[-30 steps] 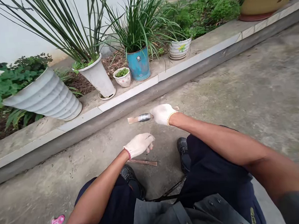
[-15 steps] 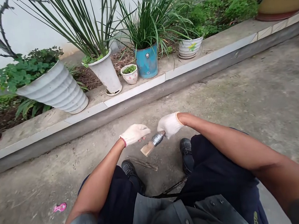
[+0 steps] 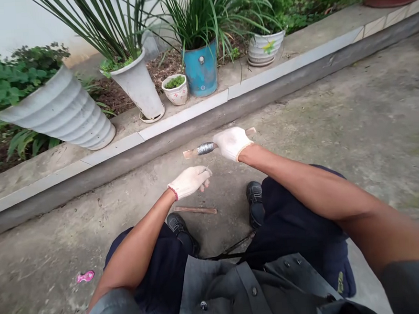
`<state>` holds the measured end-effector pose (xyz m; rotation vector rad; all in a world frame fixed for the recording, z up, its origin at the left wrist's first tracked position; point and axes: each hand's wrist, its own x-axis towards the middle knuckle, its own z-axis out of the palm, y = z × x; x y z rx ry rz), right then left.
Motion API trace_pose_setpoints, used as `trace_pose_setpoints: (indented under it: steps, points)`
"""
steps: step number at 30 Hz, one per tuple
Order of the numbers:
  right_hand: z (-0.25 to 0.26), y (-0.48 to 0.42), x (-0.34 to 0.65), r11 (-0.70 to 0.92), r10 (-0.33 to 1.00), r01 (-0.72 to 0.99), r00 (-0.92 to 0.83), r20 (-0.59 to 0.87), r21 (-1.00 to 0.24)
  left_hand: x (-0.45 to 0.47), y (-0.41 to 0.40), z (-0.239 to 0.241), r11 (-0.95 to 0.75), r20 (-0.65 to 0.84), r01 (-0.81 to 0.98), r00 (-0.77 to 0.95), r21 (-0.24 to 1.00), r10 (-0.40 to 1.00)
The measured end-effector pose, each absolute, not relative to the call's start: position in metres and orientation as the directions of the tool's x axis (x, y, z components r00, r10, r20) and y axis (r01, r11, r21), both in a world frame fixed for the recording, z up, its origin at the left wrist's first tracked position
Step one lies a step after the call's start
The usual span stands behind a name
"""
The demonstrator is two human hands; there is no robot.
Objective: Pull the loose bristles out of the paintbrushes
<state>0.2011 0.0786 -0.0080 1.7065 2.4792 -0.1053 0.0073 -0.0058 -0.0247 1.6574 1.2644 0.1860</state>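
My right hand (image 3: pixel 231 142), in a white knit glove, is closed round a flat wooden stick (image 3: pixel 190 154) held roughly level above the ground. Silvery wire (image 3: pixel 205 148) is wound in a thick band round the stick, left of the fist, and the stick's other end pokes out to the right. Below and left of it, my left hand (image 3: pixel 191 181), gloved too, has thumb and fingers pinched together. A thin bright strand shows at its fingertips, probably the wire's end, but too fine to follow. Under the left hand a strip of wood (image 3: pixel 195 209) lies on the concrete.
A low tiled ledge (image 3: pixel 185 113) runs across in front, bearing a blue pot (image 3: pixel 200 71), a small white pot (image 3: pixel 176 91) and tall white planters (image 3: pixel 138 88). A pink object (image 3: pixel 85 276) lies on the ground at left. My shoes (image 3: pixel 255 199) flank the wood strip.
My right hand has moved up and away from me, swinging the wire-wound stick from a downward slant to nearly level. My left hand has stayed close to its place, its fingers now more curled.
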Motion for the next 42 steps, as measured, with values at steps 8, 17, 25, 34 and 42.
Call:
trace_pose_setpoints:
  steps: [8,17,25,34,42]
  points:
    - [-0.026,0.071,0.19,0.671,0.727,0.723,-0.6,-0.333,0.161,-0.007,0.012,-0.009,-0.167,-0.314,0.806,0.399,0.567,0.862]
    - [-0.005,0.073,0.216,0.679,0.625,0.667,-0.744,-0.236,-0.307,-0.013,0.014,-0.024,-0.044,-0.312,0.684,0.387,0.728,0.867]
    - [-0.002,0.087,0.214,0.312,0.931,0.93,-0.34,-0.132,-0.196,0.01,-0.007,-0.034,0.004,-0.369,0.579,0.514,0.815,0.774]
    - [-0.023,0.062,0.19,0.556,0.79,0.816,-0.461,-0.404,0.159,-0.001,0.0,-0.019,-0.214,-0.338,0.812,0.444,0.542,0.83]
    - [-0.011,0.052,0.211,0.798,0.417,0.56,-0.78,-0.466,-0.222,-0.02,0.01,-0.02,-0.199,-0.325,0.767,0.471,0.61,0.82]
